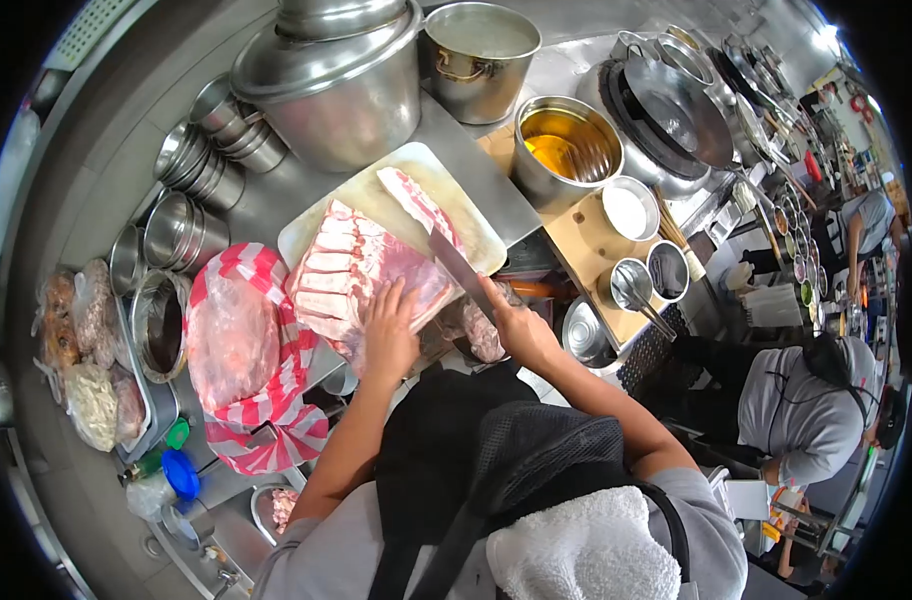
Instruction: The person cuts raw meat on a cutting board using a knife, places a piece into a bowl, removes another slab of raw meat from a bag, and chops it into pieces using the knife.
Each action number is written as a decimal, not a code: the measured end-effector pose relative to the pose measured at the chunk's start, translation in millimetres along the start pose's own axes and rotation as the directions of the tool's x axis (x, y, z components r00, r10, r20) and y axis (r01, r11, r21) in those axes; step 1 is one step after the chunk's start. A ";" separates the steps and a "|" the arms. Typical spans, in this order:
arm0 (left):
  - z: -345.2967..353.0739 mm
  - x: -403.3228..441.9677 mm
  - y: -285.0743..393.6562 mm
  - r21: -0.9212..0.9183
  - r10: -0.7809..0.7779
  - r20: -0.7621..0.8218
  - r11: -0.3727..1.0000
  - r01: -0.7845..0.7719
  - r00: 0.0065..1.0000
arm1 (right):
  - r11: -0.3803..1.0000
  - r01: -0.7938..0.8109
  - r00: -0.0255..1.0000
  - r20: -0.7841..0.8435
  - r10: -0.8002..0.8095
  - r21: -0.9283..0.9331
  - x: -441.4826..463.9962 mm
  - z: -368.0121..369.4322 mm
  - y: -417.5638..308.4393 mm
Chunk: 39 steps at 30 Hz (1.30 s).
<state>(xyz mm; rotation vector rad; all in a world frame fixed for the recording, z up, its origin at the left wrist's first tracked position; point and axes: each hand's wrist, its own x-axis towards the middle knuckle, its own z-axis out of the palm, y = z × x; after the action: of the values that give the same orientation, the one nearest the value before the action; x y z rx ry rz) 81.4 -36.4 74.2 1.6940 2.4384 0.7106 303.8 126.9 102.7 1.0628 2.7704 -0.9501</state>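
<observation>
A slab of raw pork ribs [341, 265] lies on a white cutting board [301, 225], its near edge hanging past the board. My left hand [390, 325] rests flat on the slab with the fingers spread. In my right hand [521, 330] is the handle of a kitchen knife [459, 262], fingers wrapped round it. The blade slants across the right part of the board, beside the slab, with its tip at a cut strip of ribs [416, 200]. Whether the tip touches that strip I cannot tell. More raw meat [484, 335] is partly visible below my right hand.
Left of the board sits a red-striped bag [301, 350] with wrapped meat. Stacked steel pots [216, 185] and a large lidded pot [341, 110] stand behind. A pot of yellow oil [568, 140] and steel bowls [631, 207] are at right. A co-worker [801, 410] stands farther right.
</observation>
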 end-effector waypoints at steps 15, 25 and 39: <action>-8.6 3.2 -14.3 -0.061 0.066 0.003 0.996 -0.065 0.998 | 0.993 -0.073 0.996 0.055 0.069 0.089 -33.5 11.4 -24.0; -13.6 0.2 -21.6 -0.117 0.053 0.010 0.992 -0.051 0.999 | 0.984 0.096 0.992 -0.070 -0.107 -0.151 106.1 43.5 -74.2; -15.8 -5.9 -33.4 -0.146 0.043 -0.141 0.987 -0.064 0.989 | 0.991 0.127 0.992 -0.024 -0.126 0.048 71.6 -0.1 -10.8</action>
<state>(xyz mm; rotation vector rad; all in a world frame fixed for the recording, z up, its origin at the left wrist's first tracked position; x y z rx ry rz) 49.5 -56.1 73.1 1.7118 2.3636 1.0224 242.3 163.6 92.0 0.9175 2.8758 -1.0318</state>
